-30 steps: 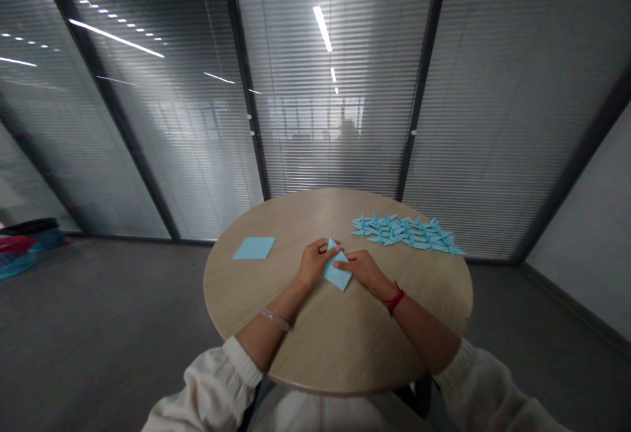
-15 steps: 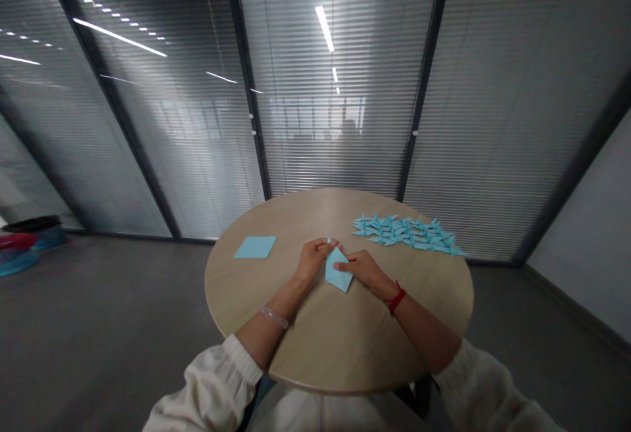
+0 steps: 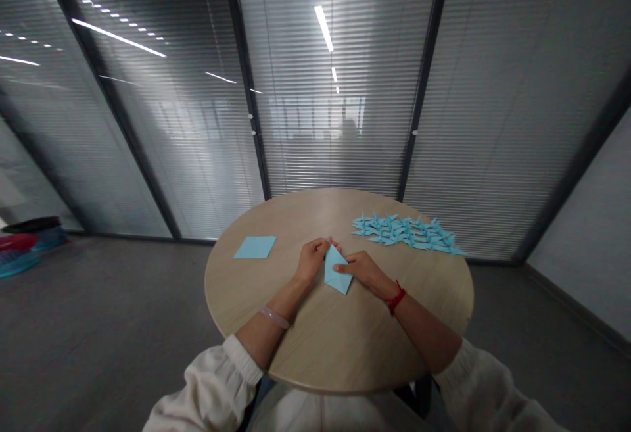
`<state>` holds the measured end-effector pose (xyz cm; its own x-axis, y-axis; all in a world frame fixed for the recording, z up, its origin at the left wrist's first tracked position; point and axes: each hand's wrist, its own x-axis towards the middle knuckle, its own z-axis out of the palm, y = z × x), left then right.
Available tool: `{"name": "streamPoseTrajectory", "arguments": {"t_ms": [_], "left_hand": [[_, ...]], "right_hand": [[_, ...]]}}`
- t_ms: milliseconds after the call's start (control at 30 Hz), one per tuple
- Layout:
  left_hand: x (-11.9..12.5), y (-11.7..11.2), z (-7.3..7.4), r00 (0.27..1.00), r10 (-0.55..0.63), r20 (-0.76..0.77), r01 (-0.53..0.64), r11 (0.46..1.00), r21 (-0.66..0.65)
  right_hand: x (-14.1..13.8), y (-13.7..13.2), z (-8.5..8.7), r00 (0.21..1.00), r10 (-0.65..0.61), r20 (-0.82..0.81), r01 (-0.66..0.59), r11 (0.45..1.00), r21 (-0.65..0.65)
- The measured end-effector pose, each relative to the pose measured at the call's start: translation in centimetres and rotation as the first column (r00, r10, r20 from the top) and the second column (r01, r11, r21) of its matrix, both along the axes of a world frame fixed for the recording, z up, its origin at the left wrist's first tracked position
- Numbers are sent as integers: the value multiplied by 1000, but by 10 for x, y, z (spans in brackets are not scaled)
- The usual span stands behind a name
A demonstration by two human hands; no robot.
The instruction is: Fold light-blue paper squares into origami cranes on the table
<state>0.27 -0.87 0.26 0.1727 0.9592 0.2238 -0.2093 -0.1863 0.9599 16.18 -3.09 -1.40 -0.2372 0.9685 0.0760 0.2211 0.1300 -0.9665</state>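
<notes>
A light-blue folded sheet of origami paper (image 3: 337,279), kite-like in outline, is held between my hands over the middle of the table. My right hand (image 3: 365,269) grips its right side, thumb on top and fingers underneath. At the upper left edge, near the pointed tip, my left hand (image 3: 313,256) is closed with its fingers pinched on the paper. Part of those fingertips is hidden behind the sheet. Flat blue paper (image 3: 255,247) lies to the left of my left hand. Beyond my right hand, several folded blue paper cranes (image 3: 407,232) sit in close rows.
The round wooden table (image 3: 305,360) stands in front of glass partitions with blinds (image 3: 335,149). Dark-rimmed and red-and-blue containers (image 3: 37,235) are on the floor at far left. A white wall (image 3: 586,221) rises at right.
The paper's top tip, which stuck up between my left fingers, now lies lower and flatter. The sheet has shifted slightly toward me. My right hand has hardly moved.
</notes>
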Motion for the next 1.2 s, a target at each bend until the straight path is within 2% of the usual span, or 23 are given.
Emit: {"name": "streamPoseTrajectory", "arguments": {"t_ms": [233,433,667,900,1067,1200], "left_hand": [[-3,3,-3,990,120,-78,-117,992,50],[-5,7,-6,971,186,-150,-178,982,67],[-4,3,-1,993,112,-43,-113,994,-5],[-5,-1,0,990,130,-53,-131,991,-22],[-7,2,-1,978,178,-110,-173,984,51],[-6,1,2,992,102,-73,-100,995,23]], "right_hand": [[0,-2,1,997,80,8,-80,997,-4],[1,2,-1,996,71,50,-71,997,-12],[0,-1,2,998,60,14,-60,998,-22],[0,-1,1,995,100,28,-101,995,8],[-1,-2,0,993,112,28,-112,994,14],[-1,-1,0,997,71,-16,-72,997,-18]]}}
